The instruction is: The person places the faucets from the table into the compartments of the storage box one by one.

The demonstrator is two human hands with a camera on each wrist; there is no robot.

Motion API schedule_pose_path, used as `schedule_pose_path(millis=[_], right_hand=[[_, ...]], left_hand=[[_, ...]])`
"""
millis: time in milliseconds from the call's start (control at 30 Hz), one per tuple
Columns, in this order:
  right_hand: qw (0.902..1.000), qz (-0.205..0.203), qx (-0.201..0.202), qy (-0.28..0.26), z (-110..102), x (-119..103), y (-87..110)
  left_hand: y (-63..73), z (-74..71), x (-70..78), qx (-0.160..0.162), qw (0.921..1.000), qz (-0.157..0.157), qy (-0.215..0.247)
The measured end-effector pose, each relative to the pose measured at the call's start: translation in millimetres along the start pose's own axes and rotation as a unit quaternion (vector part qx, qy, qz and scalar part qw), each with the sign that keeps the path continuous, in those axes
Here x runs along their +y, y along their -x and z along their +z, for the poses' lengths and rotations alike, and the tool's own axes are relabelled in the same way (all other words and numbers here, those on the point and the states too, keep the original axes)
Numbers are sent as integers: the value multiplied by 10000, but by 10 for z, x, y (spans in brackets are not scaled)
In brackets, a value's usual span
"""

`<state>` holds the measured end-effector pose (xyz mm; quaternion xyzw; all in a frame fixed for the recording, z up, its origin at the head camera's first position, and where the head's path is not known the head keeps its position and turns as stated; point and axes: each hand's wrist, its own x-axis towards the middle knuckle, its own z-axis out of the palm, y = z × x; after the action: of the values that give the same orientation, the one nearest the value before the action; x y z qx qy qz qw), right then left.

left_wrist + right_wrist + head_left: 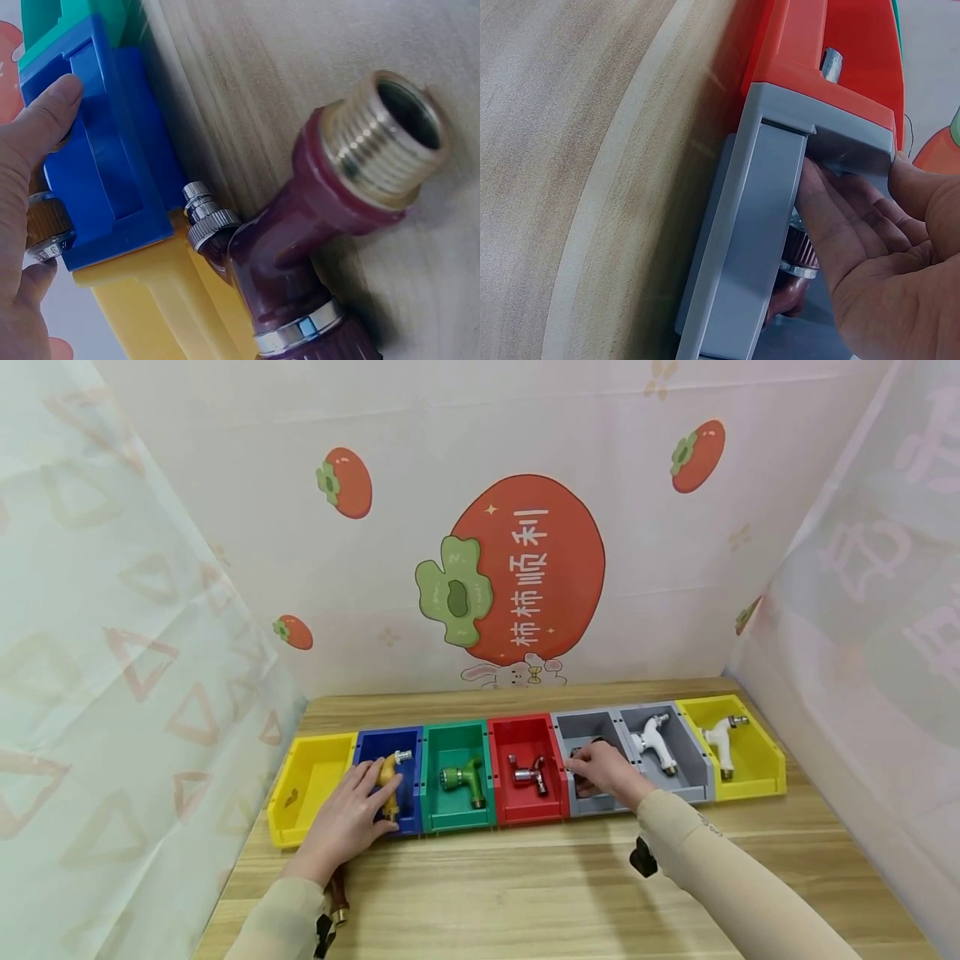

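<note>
My left hand (pixel 352 810) lies over the blue bin (pixel 412 731), fingers spread across a yellow tap (pixel 388 772) with a metal spout. In the left wrist view its thumb (pixel 52 112) stretches over the bin's front. A maroon tap (pixel 281 255) with a brass threaded end lies by the yellow bin's front, under my left wrist. My right hand (pixel 603 768) reaches into the left grey bin (pixel 585 722). Its fingers (pixel 832 217) extend inside, beside another maroon tap (pixel 799 251), and its thumb is at the bin's edge. No grip on that tap is visible.
Bins stand in a row along the back of the wooden table (pixel 487 893). A green tap (pixel 474 781) and a chrome tap (pixel 531 774) lie in the green and red bins. White taps lie in the right grey bin (pixel 701 764) and right yellow bin (pixel 761 777).
</note>
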<state>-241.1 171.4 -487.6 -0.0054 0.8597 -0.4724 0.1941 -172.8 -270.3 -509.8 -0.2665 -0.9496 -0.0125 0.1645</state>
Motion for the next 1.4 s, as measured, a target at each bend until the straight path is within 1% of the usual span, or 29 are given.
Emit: schedule_pose_path(millis=[100, 400, 500, 800, 900, 1000, 1200, 1267, 1400], right_hand=[[10000, 4, -1, 20, -2, 4, -1], [10000, 20, 3, -19, -5, 8, -7], [10000, 29, -14, 2, -6, 8, -9], [9999, 108, -23, -26, -6, 7, -7], [9999, 117, -8, -48, -3, 15, -16], [10000, 68, 5, -34, -2, 28, -25], [10000, 55, 14, 22, -3, 36, -19], [10000, 66, 33, 32, -2, 33, -15], [10000, 57, 30, 43, 1, 33, -15]], left_hand=[[-20, 16, -13, 31, 10000, 21, 11], [-75, 58, -41, -76, 10000, -32, 51], [-70, 64, -47, -92, 9999, -72, 127], [-16, 52, -38, -155, 9996, 24, 226], [40, 31, -24, -174, 9994, 10, 312], [117, -1, -4, -109, 9993, 73, 348], [348, -79, 35, 134, 9993, 265, 217], [440, -100, 51, 113, 9995, 239, 157], [638, -132, 86, -45, 9998, 61, 157]])
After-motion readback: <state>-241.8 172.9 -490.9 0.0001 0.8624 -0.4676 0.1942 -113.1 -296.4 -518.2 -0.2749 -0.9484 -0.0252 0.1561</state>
